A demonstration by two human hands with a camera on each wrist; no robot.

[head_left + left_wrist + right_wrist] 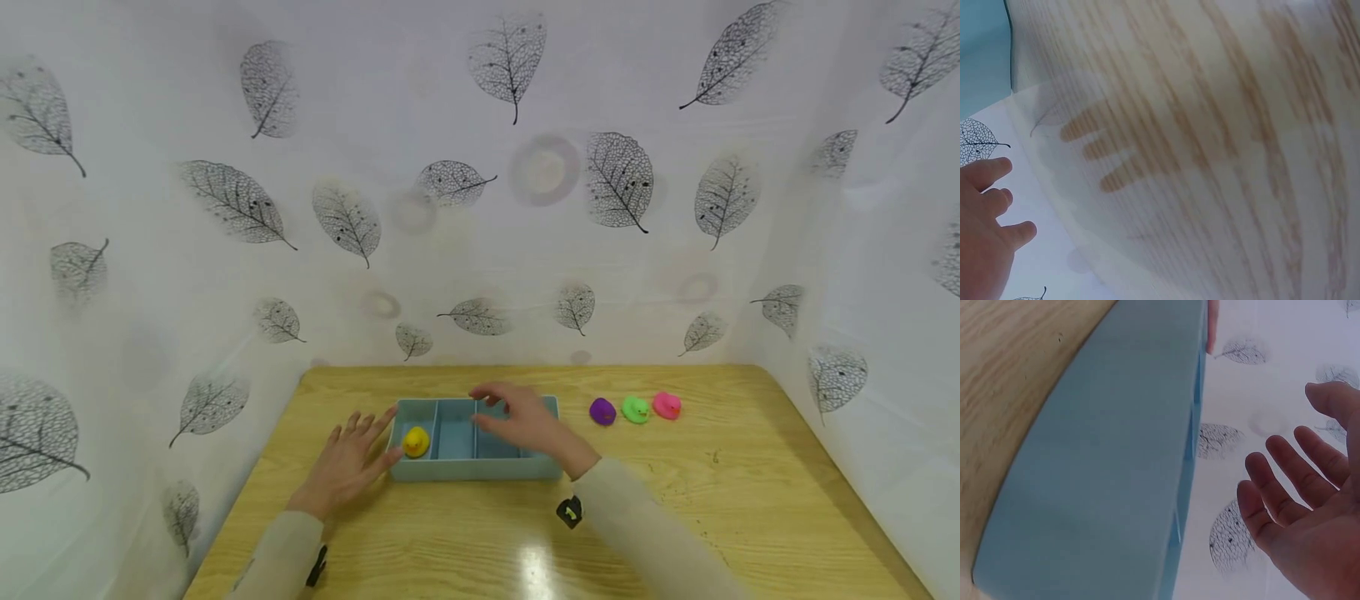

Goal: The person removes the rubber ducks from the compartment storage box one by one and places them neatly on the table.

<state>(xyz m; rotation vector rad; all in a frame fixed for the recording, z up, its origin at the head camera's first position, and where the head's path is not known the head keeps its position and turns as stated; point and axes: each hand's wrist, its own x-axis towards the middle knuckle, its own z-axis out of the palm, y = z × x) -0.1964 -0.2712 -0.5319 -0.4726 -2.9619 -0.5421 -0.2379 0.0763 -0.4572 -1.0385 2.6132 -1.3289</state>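
Note:
A pale blue divided box [476, 471] lies lengthwise on the table, and a yellow rubber duck [416, 442] sits in its leftmost compartment. At the box's left end is my left hand [347, 460], fingers spread, with the thumb and a fingertip by the rim; whether they touch it I cannot tell. My right hand [521, 417] hovers over the right part of the box, fingers loosely bent, holding nothing. It hides part of the right compartments. In the right wrist view the palm shows bare beside the box's long wall [1097, 450].
Right of the box, a purple duck [602, 411], a green duck [635, 409] and a pink duck [667, 406] stand in a row on the wooden table [465, 533]. White leaf-printed sheeting [480, 250] rises behind the table and along both sides.

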